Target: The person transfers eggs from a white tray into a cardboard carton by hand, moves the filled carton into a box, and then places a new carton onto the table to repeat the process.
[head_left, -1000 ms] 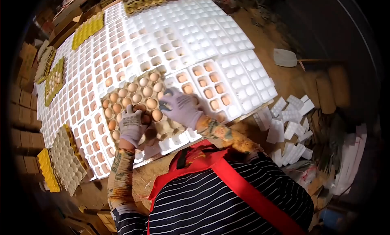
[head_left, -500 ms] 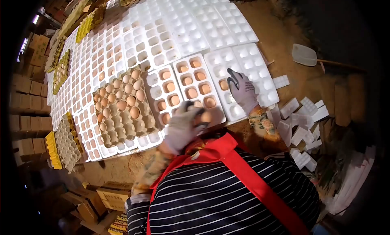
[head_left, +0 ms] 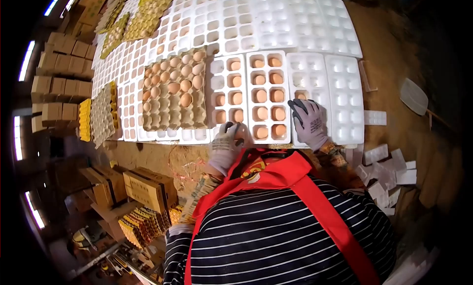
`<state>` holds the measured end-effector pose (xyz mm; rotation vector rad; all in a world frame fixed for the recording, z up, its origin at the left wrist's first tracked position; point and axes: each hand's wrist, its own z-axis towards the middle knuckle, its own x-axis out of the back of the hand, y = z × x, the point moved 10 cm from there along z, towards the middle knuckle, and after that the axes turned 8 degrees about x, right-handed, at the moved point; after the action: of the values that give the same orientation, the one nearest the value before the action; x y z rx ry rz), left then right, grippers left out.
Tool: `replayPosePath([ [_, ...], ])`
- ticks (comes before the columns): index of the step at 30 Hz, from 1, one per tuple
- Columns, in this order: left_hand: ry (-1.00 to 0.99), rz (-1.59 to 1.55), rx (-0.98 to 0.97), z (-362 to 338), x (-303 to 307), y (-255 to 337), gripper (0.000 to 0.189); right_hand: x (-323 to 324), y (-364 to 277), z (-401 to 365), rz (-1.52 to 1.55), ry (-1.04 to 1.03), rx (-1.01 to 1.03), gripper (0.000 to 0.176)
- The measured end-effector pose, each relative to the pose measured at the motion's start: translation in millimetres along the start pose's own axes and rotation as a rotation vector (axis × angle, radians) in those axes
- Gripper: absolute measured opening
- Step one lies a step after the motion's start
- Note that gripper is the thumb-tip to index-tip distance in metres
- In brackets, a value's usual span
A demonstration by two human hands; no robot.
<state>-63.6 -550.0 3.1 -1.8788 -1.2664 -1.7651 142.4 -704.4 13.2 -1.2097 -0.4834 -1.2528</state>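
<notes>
My left hand [head_left: 225,144], in a grey-coated glove, is closed at the near end of a white foam egg tray [head_left: 217,67]. Its fingers curve round an egg [head_left: 240,133], partly hidden by them. Over another foam tray [head_left: 315,78] to the right, my gloved right hand [head_left: 310,122] has its fingers bent downward. One egg [head_left: 301,94] sits in a cell just beyond those fingertips; whatever lies under the fingers is hidden. Between the hands stands a foam tray [head_left: 266,83] with eggs in its cells. A cardboard egg flat [head_left: 172,120], partly filled with eggs, lies at left.
More foam trays [head_left: 276,18] cover the table behind. Egg flats [head_left: 103,115] lean at the left edge, and cardboard boxes [head_left: 59,63] are stacked beyond. Foam pieces [head_left: 389,166] lie on the floor at right, near a scoop [head_left: 414,96]. An open carton [head_left: 148,186] sits below left.
The view has turned and shifted. My left hand has moved from the near end of the middle tray to the tray on its left. My right hand has drawn slightly nearer over its tray.
</notes>
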Motion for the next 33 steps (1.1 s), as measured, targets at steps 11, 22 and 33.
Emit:
replayPosePath([
  [11,0.431,0.146,-0.286,1.1,12.4,-23.4,0.039,7.4,-19.9,15.1,0.065,0.113,-0.04,0.047],
  [22,0.72,-0.111,-0.024,33.8,177.1,-214.9,0.054,-158.9,-250.7,221.5,-0.202,-0.48,0.224,0.049],
  [33,0.242,0.094,-0.375,142.8,146.2,-190.1,0.071,-172.3,-186.4,229.8,0.904,-0.052,-0.32,0.048],
])
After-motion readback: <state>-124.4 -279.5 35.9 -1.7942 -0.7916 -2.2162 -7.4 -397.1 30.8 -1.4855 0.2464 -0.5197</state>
